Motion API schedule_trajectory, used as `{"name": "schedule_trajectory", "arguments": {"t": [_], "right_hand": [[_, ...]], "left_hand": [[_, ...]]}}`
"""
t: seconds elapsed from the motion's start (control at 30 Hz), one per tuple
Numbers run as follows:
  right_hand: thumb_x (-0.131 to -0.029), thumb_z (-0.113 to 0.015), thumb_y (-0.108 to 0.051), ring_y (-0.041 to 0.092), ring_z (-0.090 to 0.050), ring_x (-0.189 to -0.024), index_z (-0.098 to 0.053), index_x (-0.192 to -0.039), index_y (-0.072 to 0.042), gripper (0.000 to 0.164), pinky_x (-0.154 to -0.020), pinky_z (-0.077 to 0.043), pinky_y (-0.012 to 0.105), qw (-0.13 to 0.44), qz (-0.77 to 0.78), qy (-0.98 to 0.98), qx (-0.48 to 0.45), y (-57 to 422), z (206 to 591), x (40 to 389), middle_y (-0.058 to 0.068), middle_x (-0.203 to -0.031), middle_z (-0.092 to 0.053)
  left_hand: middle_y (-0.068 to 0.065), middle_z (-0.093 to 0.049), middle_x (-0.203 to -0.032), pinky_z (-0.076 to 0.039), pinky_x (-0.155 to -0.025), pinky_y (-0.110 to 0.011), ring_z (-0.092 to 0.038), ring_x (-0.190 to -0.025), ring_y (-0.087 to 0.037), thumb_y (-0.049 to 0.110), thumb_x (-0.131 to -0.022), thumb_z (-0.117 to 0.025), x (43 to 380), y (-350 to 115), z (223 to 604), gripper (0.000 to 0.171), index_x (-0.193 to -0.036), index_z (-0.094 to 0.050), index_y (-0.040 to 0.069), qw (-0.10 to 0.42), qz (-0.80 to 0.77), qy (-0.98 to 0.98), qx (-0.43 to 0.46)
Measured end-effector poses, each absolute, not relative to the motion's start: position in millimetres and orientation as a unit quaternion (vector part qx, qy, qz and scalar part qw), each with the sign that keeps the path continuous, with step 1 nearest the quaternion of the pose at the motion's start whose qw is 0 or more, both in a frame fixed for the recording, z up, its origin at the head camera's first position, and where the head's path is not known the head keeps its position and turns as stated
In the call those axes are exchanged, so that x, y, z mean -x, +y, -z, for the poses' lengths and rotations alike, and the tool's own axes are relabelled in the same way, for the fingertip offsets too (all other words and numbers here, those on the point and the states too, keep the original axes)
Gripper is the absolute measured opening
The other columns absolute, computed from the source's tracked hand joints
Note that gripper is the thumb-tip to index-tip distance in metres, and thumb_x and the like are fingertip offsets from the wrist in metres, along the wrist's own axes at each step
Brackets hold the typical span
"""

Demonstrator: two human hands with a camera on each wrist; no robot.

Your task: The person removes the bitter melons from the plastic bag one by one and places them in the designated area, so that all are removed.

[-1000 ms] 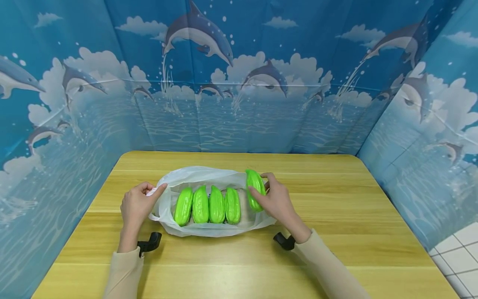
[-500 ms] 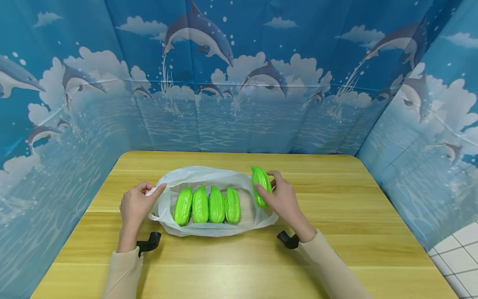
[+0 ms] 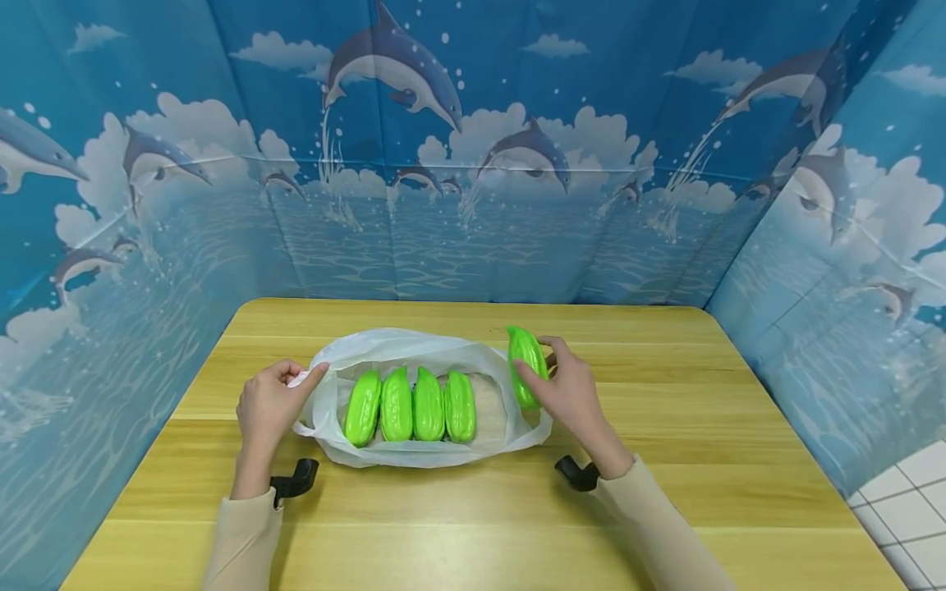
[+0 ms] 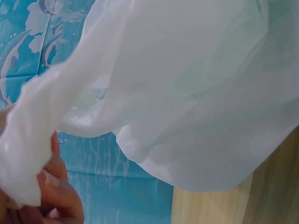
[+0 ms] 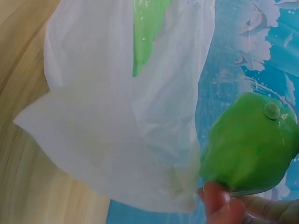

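A translucent white plastic bag (image 3: 414, 345) lies with its mouth wide open on the wooden table. Several shiny green ridged pods (image 3: 399, 406), pointed at one end, stand side by side inside it. At the bag's left end my left hand (image 3: 269, 402) pinches its gathered edge; in the left wrist view the crumpled white plastic covers part of the fingers (image 4: 58, 191). My right hand (image 3: 565, 386) holds another green ridged pod (image 3: 526, 365) between thumb and fingers, at the bag's right rim. From the right wrist, this pod (image 5: 250, 144) shows its rounded end, beside the bag.
A wooden table (image 3: 665, 394) extends around the bag. Behind and at both sides hangs a blue curtain (image 3: 473, 230) printed with dolphins. Black wrist mounts (image 3: 296, 480) sit below the hands. White floor tiles (image 3: 909, 492) show at the lower right.
My right hand has moved the green pod to the right and slightly away from me, from over the bag's inside to its right rim. The left hand stays almost still.
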State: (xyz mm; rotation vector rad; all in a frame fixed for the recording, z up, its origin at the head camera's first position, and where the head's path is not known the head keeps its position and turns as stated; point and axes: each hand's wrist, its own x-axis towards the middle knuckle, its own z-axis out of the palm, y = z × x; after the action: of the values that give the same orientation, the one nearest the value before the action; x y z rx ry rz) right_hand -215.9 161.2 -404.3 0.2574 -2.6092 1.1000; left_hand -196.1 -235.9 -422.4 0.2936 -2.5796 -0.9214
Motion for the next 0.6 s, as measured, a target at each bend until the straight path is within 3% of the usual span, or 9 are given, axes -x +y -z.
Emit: {"name": "schedule_trajectory", "arguments": {"t": [0.6], "right_hand": [[-0.087, -0.064, -0.045, 0.021, -0.058, -0.064, -0.051, -0.127, -0.004, 0.059, -0.047, -0.047, 0.029, 0.161, -0.373, -0.911, -0.071, 176, 403, 219, 0.013, -0.081, -0.062]], "left_hand": [[-0.002, -0.047, -0.056, -0.030, -0.046, -0.034, -0.042, -0.051, -0.021, 0.062, -0.080, -0.064, 197, -235, 423, 0.049, -0.076, -0.064, 0.012, 0.199, 0.328, -0.917, -0.111]]}}
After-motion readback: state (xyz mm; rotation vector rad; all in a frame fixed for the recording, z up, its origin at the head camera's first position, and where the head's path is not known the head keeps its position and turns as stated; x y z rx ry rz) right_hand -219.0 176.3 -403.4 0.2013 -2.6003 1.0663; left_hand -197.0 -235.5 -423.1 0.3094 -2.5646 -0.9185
